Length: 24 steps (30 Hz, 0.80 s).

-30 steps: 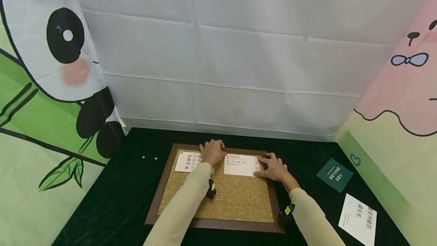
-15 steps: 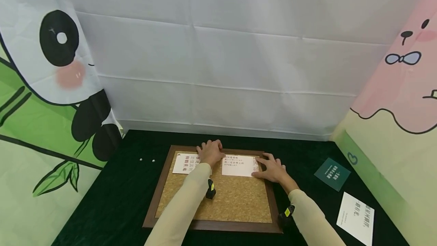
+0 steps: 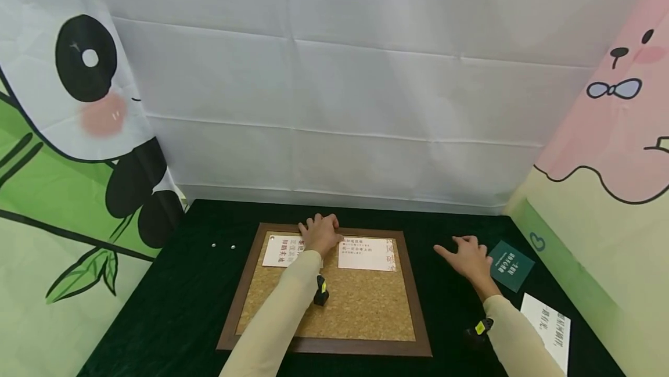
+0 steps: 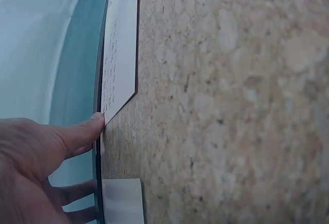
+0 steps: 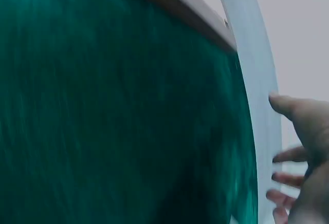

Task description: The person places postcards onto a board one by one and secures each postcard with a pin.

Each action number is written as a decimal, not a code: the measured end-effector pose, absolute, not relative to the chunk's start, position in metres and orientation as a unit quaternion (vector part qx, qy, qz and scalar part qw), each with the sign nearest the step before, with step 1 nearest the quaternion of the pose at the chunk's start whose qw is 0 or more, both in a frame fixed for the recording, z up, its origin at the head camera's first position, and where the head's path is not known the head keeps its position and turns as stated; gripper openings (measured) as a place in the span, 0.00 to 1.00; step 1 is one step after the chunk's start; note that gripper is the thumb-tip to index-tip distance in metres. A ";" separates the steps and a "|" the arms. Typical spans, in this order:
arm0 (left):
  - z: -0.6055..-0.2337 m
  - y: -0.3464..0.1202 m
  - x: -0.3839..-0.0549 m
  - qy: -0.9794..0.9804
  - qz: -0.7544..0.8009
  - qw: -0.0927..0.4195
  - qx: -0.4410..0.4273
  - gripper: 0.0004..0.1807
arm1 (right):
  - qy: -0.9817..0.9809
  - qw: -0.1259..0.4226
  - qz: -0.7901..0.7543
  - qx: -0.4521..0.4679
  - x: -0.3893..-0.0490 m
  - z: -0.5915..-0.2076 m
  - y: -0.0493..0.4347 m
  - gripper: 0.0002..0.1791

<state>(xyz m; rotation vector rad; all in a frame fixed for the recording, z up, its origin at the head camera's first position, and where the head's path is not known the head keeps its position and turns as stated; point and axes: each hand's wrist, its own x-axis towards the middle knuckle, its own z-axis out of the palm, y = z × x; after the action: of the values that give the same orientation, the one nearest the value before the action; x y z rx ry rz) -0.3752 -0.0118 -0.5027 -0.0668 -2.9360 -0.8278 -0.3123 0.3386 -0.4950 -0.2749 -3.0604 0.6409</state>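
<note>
R hand (image 3: 465,259), spread & holding nothing, has left the white card (image 3: 366,254) (flat, upper R of corkboard (image 3: 371,307)), so only L hand (image 3: 321,236), thumb extended, touches its top-L corner.

The left arm (image 3: 277,313), pale-sleeved, is stretched forward, and the left hand (image 3: 320,236) is held with thumb (image 4: 79,135) extended and fingers (image 4: 78,191) parted. The right arm (image 3: 520,330) is angled inward; the right hand (image 3: 471,259) is held with its fingers (image 5: 294,155) loosely bent, well apart from its outstretched thumb (image 5: 286,106).
</note>
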 end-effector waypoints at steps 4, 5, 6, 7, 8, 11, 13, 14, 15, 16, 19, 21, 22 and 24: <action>-0.504 -0.013 -0.375 -0.960 -0.274 0.044 -0.025 0.14 | -0.966 -0.001 0.206 -0.156 -0.300 -0.490 0.378 0.54; -0.504 -0.013 -0.375 -0.960 -0.274 0.043 -0.025 0.14 | -0.964 0.001 0.205 -0.171 -0.296 -0.491 0.385 0.55; -0.504 -0.013 -0.375 -0.960 -0.275 0.043 -0.026 0.13 | -0.961 0.004 0.204 -0.185 -0.294 -0.491 0.392 0.56; -0.504 -0.013 -0.375 -0.960 -0.275 0.042 -0.026 0.13 | -0.958 0.006 0.201 -0.203 -0.291 -0.493 0.398 0.57; -0.504 -0.014 -0.374 -0.960 -0.274 0.042 -0.027 0.13 | -0.955 0.007 0.199 -0.220 -0.288 -0.495 0.404 0.57; -0.502 -0.014 -0.373 -0.960 -0.275 0.040 -0.028 0.13 | -0.945 0.006 0.192 -0.265 -0.282 -0.503 0.415 0.61; -0.501 -0.014 -0.373 -0.960 -0.275 0.039 -0.029 0.14 | -0.940 0.003 0.191 -0.283 -0.278 -0.508 0.421 0.63; -0.500 -0.014 -0.372 -0.960 -0.275 0.039 -0.029 0.14 | -0.939 0.003 0.193 -0.286 -0.277 -0.510 0.423 0.63; -0.500 -0.014 -0.372 -0.960 -0.275 0.037 -0.028 0.14 | -0.938 0.004 0.194 -0.287 -0.276 -0.511 0.426 0.62; -0.500 -0.014 -0.372 -0.960 -0.276 0.035 -0.027 0.14 | -0.938 0.005 0.196 -0.287 -0.275 -0.513 0.428 0.62; -0.499 -0.014 -0.372 -0.960 -0.277 0.034 -0.027 0.14 | -0.939 0.001 0.202 -0.280 -0.271 -0.516 0.433 0.62; -0.499 -0.014 -0.373 -0.959 -0.280 0.035 -0.029 0.14 | -0.940 -0.004 0.201 -0.275 -0.271 -0.516 0.436 0.63; -0.500 -0.014 -0.373 -0.958 -0.281 0.035 -0.031 0.14 | -0.941 -0.008 0.198 -0.275 -0.271 -0.516 0.437 0.63; -0.501 -0.015 -0.373 -0.958 -0.284 0.036 -0.033 0.14 | -0.942 -0.017 0.192 -0.273 -0.271 -0.516 0.439 0.64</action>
<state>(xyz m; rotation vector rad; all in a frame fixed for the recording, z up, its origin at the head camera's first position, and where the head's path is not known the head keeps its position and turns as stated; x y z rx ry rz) -0.3730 -0.0146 -0.5008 -0.1018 -2.9409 -0.8722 -0.2713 0.4393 -0.5163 -0.8683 -2.9939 0.6108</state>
